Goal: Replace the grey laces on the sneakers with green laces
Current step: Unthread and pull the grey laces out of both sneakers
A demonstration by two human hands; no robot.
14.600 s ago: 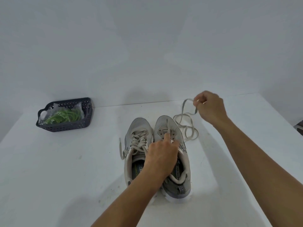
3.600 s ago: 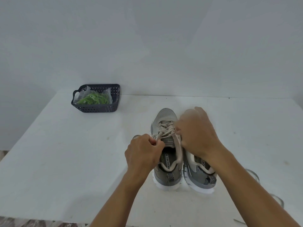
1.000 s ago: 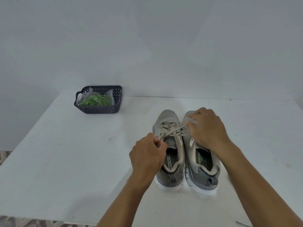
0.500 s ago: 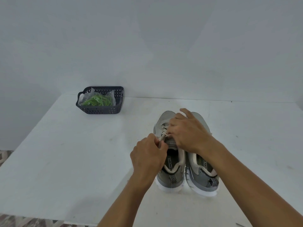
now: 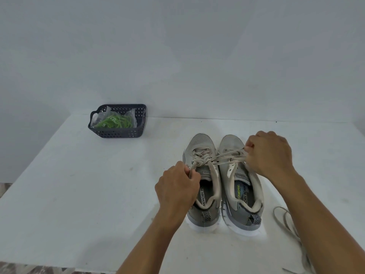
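Two grey sneakers stand side by side on the white table, toes pointing away. The left sneaker [image 5: 201,143] still carries its grey lace [image 5: 223,158]; the right sneaker [image 5: 232,143] has bare eyelets. My left hand [image 5: 176,189] pinches one end of that lace beside the left sneaker's tongue. My right hand [image 5: 269,154] grips the other strands, stretched taut to the right across the right sneaker. A loose grey lace [image 5: 286,220] lies on the table at the right. Green laces [image 5: 116,122] in a clear bag sit in a dark basket [image 5: 118,133].
The basket stands at the back left, near the wall. The table's front edge [image 5: 39,266] runs along the bottom left, with patterned floor showing below it.
My right hand has pulled away from the left sneaker to the right, drawing the lace out taut across the right sneaker. My left hand has stayed by the tongue.
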